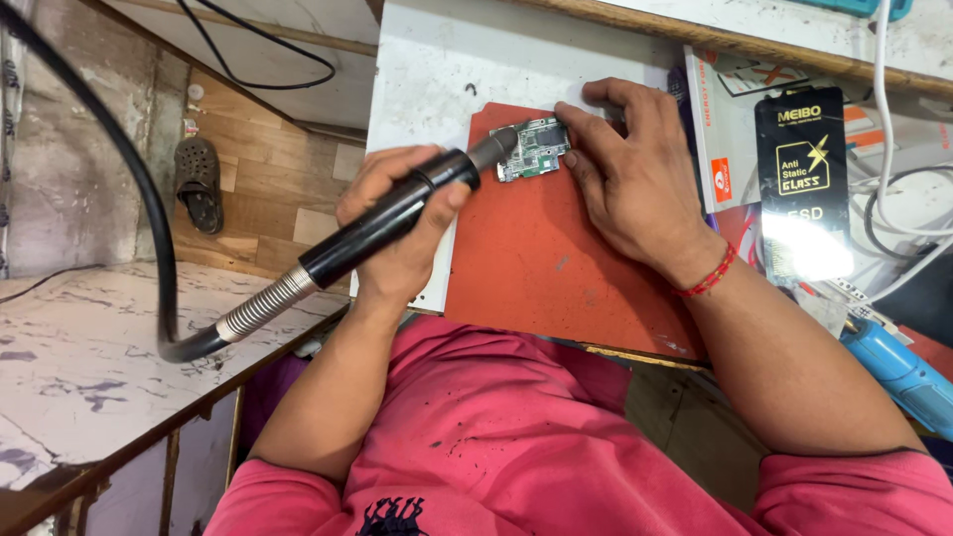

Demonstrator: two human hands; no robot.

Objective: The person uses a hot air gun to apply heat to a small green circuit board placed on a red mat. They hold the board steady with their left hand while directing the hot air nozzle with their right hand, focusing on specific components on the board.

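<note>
Holding a black hot-air handpiece [397, 220] in the left hand [402, 223], fingers wrapped around the barrel. Long axis runs diagonal: nozzle end points up and to the right in the head view, tail end down-left, where a ribbed metal spring sleeve [266, 303] leads into a thick black hose [119, 169] that arcs up past the left edge.

Nozzle tip sits at the left edge of a small green circuit board [534, 149]; can't tell whether it touches the board or hovers just over it. Board lies flat on a red work mat [556, 258], near the mat's upper left corner, its long axis tilted slightly. Mat lies on the white tabletop [437, 60].

Right hand [630, 169] lies palm down on the mat, fingers together and curled, fingertips pressed on the board's top and right edges. Red thread band [710, 278] on that wrist. So the board sits between the two hands: just right of the left hand, touching the right.

No open containers in view. Flat black retail package [802, 169] and other boxes lie right of the mat, with white cables [884, 119] over them. Blue tool [898, 372] at lower right. Sandal [199, 184] on the floor at left.
</note>
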